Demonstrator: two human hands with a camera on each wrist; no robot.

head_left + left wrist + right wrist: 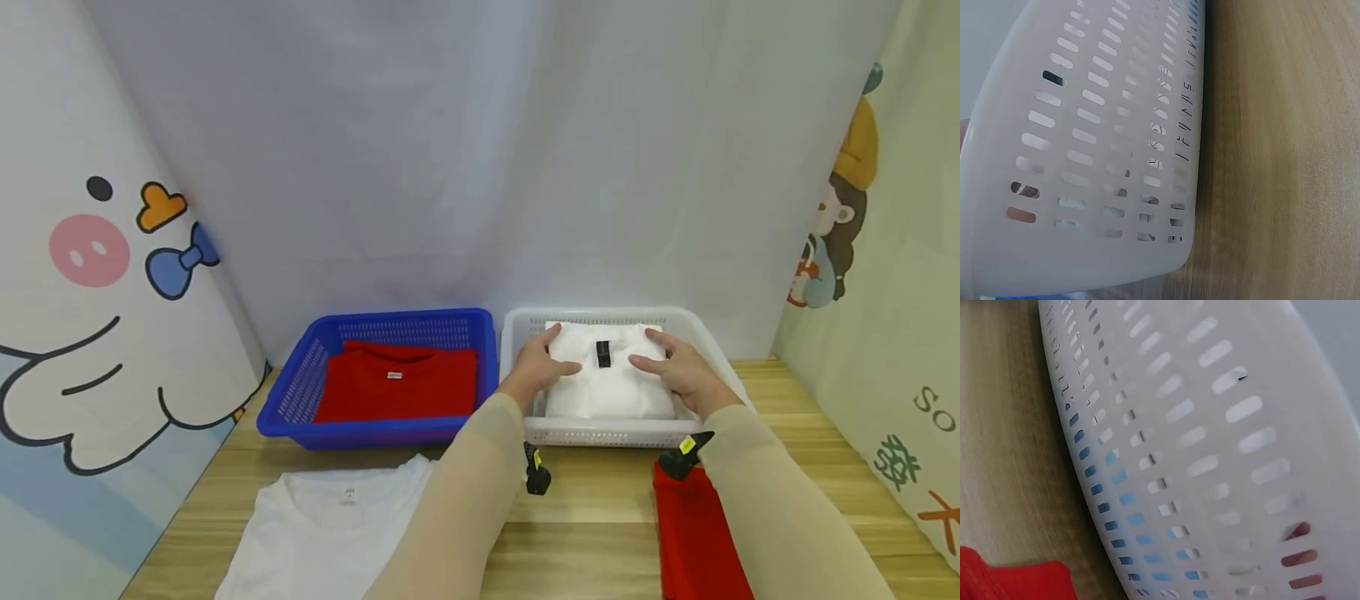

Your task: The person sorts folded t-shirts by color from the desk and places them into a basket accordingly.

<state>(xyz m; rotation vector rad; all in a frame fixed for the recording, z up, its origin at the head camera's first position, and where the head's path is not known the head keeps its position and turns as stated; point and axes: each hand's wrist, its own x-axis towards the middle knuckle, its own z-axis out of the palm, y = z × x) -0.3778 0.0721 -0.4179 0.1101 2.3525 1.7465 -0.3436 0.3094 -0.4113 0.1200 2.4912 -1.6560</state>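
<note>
Left hand (534, 363), right hand (686, 377): spread wide, touching folded white cloth garment (609, 393) | inside white perforated plastic basket (600, 426), far right

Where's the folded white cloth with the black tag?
In the head view, the folded white cloth is in the white basket, right of the blue basket, between the left hand and right hand.

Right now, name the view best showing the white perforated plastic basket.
Head view: it alone shows the basket from above, its outline nearly whole. Both wrist views show mainly its slotted wall, close up.
</note>
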